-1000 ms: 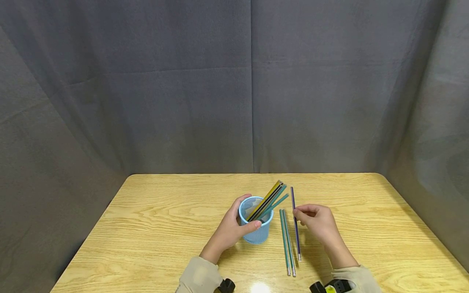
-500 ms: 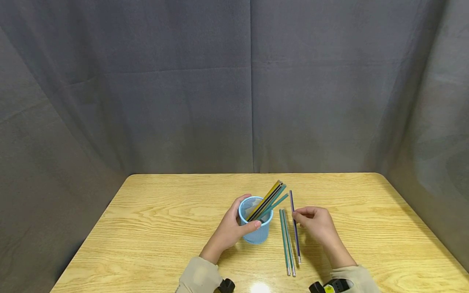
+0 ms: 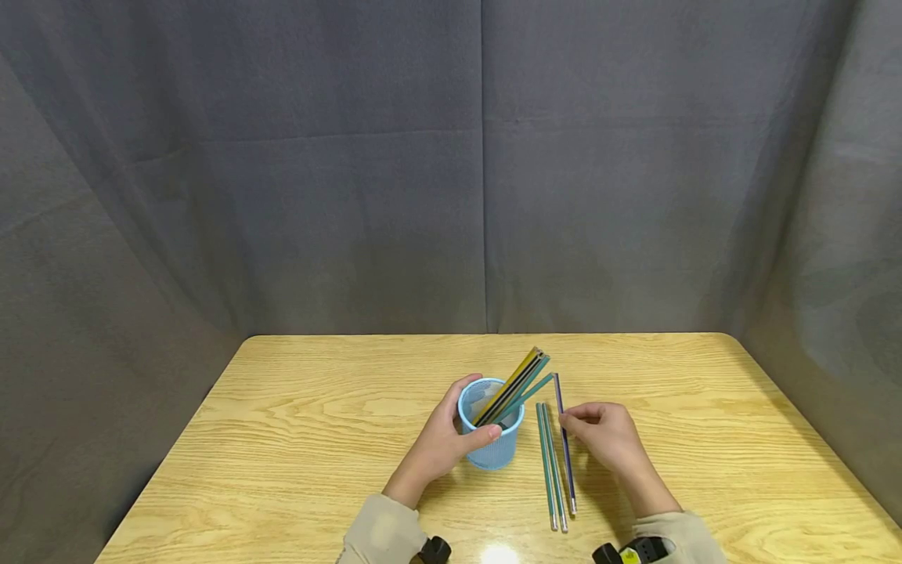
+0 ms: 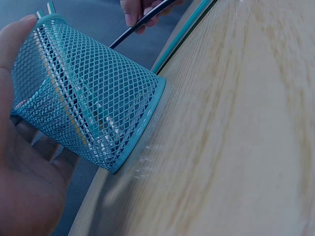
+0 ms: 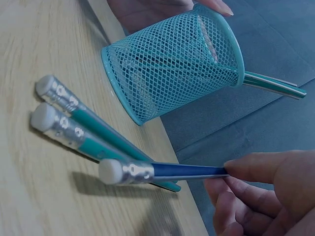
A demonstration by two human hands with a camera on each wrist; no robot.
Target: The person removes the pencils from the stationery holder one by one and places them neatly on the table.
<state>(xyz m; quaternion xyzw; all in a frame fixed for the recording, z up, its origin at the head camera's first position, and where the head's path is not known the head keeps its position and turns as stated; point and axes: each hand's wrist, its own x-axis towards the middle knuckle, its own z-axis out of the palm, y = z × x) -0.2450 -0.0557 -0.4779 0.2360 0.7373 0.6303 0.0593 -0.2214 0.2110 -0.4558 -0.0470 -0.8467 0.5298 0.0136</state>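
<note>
A light blue mesh pencil cup [image 3: 493, 453] stands on the table, with several yellow, dark and green pencils [image 3: 513, 392] leaning in it to the right. My left hand [image 3: 447, 432] holds the cup from its left side, thumb over the front rim. To the right, my right hand [image 3: 611, 440] pinches a dark blue pencil [image 5: 187, 170] near its middle between thumb and fingers. Its white eraser end points toward me, and in the right wrist view a shadow lies below it. Two green pencils [image 3: 549, 470] lie side by side between the cup and the blue pencil.
The wooden table [image 3: 317, 454] ends at a back edge against a grey curtain [image 3: 366, 196]. Black wrist devices [image 3: 644, 548] sit at both sleeves.
My right hand has drawn the dark blue pencil slightly left and toward me, closer to the two green pencils. My left hand and the cup have hardly moved.
</note>
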